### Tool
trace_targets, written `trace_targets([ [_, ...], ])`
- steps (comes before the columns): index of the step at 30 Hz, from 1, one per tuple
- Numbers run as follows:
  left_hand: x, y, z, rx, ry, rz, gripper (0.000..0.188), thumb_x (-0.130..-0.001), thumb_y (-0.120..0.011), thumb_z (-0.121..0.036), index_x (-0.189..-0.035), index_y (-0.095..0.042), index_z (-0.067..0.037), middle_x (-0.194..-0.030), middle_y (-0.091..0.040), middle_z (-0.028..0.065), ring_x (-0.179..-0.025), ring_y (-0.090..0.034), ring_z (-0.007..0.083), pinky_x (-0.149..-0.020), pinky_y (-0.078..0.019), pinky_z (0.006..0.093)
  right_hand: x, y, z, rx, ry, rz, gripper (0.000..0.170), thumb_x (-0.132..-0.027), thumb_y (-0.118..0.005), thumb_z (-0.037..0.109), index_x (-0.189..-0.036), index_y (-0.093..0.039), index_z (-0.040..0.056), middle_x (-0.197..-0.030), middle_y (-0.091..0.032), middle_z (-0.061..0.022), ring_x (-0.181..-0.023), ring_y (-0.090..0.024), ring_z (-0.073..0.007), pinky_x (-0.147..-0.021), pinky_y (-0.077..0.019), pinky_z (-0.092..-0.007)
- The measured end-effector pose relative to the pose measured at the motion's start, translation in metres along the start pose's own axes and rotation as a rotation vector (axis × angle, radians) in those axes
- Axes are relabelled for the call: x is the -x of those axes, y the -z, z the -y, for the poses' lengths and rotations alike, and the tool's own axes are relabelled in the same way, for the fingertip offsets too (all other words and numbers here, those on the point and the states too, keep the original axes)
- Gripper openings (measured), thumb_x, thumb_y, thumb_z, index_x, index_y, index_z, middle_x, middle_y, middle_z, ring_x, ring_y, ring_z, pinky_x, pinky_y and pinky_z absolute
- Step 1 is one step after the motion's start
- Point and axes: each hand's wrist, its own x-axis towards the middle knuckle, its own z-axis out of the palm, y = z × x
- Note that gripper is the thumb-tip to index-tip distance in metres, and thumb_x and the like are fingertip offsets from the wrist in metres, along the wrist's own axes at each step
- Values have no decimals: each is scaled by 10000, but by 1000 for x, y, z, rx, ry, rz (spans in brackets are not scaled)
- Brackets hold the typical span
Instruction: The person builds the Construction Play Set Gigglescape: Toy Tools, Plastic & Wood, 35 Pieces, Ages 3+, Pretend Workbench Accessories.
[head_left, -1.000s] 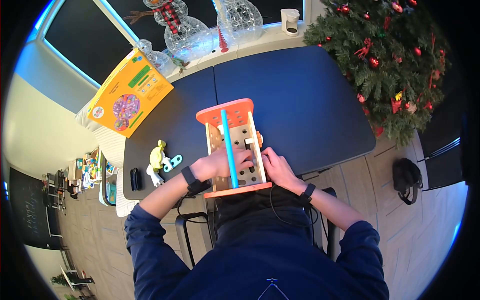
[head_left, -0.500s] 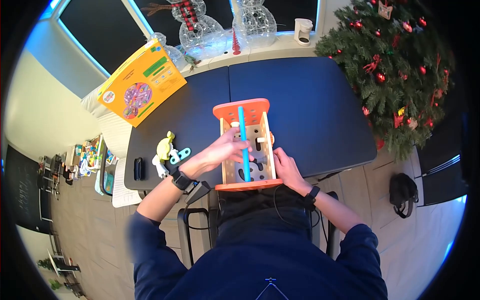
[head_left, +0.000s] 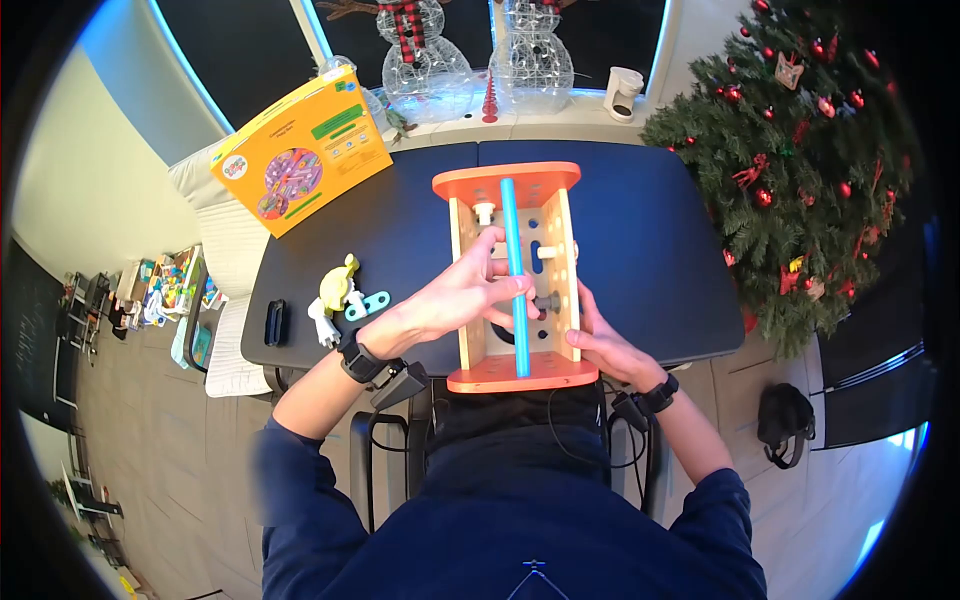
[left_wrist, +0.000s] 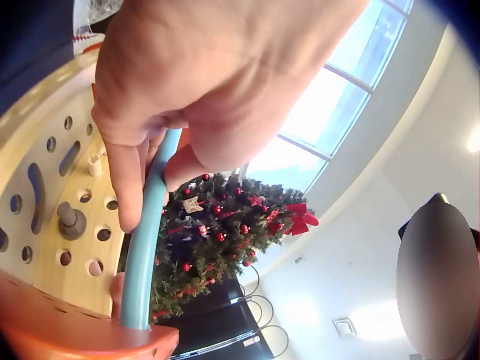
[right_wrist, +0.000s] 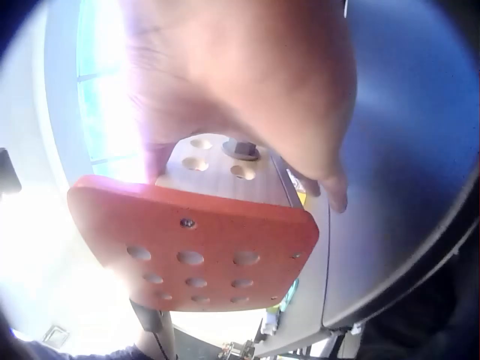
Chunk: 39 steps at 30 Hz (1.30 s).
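A wooden toy toolbox point(head_left: 475, 320) with orange ends and hole-dotted walls is held over the table's front edge. My left hand point(head_left: 460, 290) grips its blue handle rod point(head_left: 522, 345), thumb and fingers around it. At the right wall, my right hand point(head_left: 615, 350) holds the toolbox, its thumb at the top edge and fingers along the outside. A grey toy bolt point(left_wrist: 71, 221) juts inward from that wall, its head point(right_wrist: 244, 149) showing outside beneath the right hand. A cream peg point(head_left: 546, 252) sits farther along, and another cream piece point(head_left: 485, 212) is on the left wall.
Left on the dark table point(head_left: 650, 250) lie a yellow-and-white toy figure point(head_left: 338, 285), a teal strip with holes point(head_left: 368, 306) and a black case point(head_left: 276, 323). An orange-yellow box point(head_left: 305, 150) stands behind them. A decorated tree point(head_left: 790, 180) rises beyond the right corner.
The left hand has come up from inside the toolbox to its blue rod. The toolbox looks nearer and turned slightly, and the right hand has shifted along its right wall.
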Motion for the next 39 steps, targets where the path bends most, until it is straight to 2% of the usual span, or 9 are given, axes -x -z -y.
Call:
trace_targets([
  [7,18,22,28,0,-176,-86,485,-1110,-560,-72,-1515,-308,-155,-1197,-690,91,-1155,-711,216,-977,-588,418,-16,-16,43,387,213,-187,1263,-861,-897,204,-1724,19,103,-1646,-337,-271,-1505,-442,-365,-1254,-351,-541],
  [10,10,26,68,151,-222,-243,483,-1097,-540,-24,-1499,-309,-161,-1267,-684,101,-1223,-686,227,-1056,-565,435,-25,-18,56,931,392,-348,1236,-830,-906,198,-1728,-63,92,-1646,-340,-272,-1506,-421,-410,-1255,-337,-537],
  [11,7,30,79,161,-158,-231,487,-1082,-539,-6,-1483,-311,-164,-1330,-670,111,-1305,-642,236,-1135,-523,448,-25,-23,62,1100,418,-393,1183,-767,-920,175,-1703,-202,80,-1628,-365,-261,-1486,-412,-442,-1245,-330,-539],
  [15,-13,33,132,446,-62,-231,669,-1052,-594,-49,-1621,-244,-83,-1565,-526,129,-1487,-492,255,-1218,-435,462,-40,-15,55,1596,759,-272,1040,-701,-904,134,-1613,-403,115,-1594,-414,-244,-1446,-443,-435,-1188,-364,-552],
  [21,-30,18,175,529,1,-170,659,-1062,-578,-91,-1644,-272,-47,-1699,-366,121,-1519,-468,288,-1213,-426,444,-44,-5,36,1870,821,-168,763,-835,-798,115,-1542,-519,190,-1583,-447,-226,-1457,-460,-406,-1190,-366,-550],
  [25,-16,13,174,108,79,-75,589,-1105,-514,-115,-1657,-314,-74,-1607,-508,134,-1344,-629,218,-1120,-502,364,-53,13,17,2019,893,-122,654,-905,-726,126,-1524,-537,213,-1580,-463,-214,-1462,-469,-391,-1200,-364,-552],
  [28,6,24,181,-195,-25,25,331,-1017,-518,11,-1318,-655,-8,-1191,-738,79,-1063,-701,157,-985,-556,319,-51,14,11,2036,841,-127,532,-987,-615,147,-1508,-530,216,-1586,-460,-216,-1486,-453,-382,-1200,-385,-537],
  [32,46,39,175,-399,-63,-368,193,-855,-491,97,-851,-652,-10,-787,-679,48,-791,-671,147,-715,-538,332,-55,14,-6,2062,844,-145,504,-1012,-601,146,-1503,-529,234,-1588,-463,-185,-1501,-438,-347,-1211,-362,-525],
  [39,80,125,175,-967,-7,-1023,179,-956,-578,-63,-1129,-612,-29,-922,-733,259,-858,-730,479,-785,-579,579,-60,4,-22,2060,851,-187,535,-978,-668,174,-1496,-538,205,-1590,-465,-176,-1520,-415,-329,-1236,-325,-519],
])
